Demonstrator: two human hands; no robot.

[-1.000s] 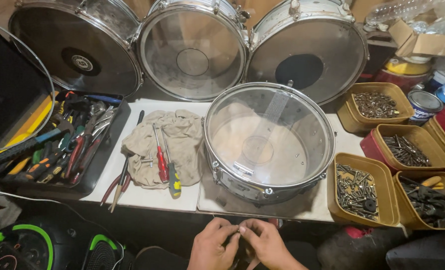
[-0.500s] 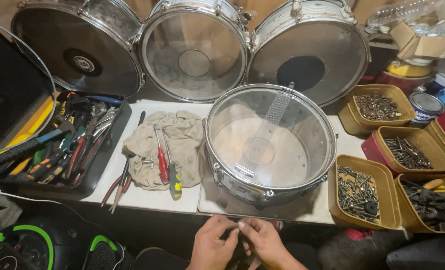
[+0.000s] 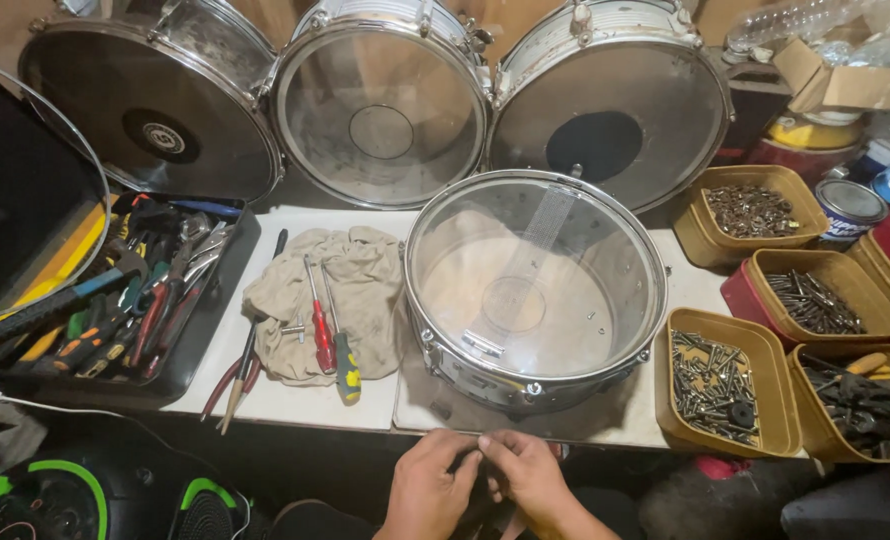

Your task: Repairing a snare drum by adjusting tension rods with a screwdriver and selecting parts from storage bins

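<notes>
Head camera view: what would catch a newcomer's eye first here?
A shiny snare drum lies flat at the centre of the white table. Three larger drums lean behind it. Near the bottom edge, the left hand and right hand meet, fingers pinching something small.

Small part (image 3: 481,443), pinched between fingertips of left hand (image 3: 428,487) and right hand (image 3: 531,480), bottom centre of the frame, just below the tabletop's near edge. Too small and too covered to tell shape or colour. Nearest above it: snare drum (image 3: 535,290), chrome shell, clear head, lying flat, open face up, centre of the frame, metal lugs round the rim, snare wires showing as a pale strip across the far head.
</notes>
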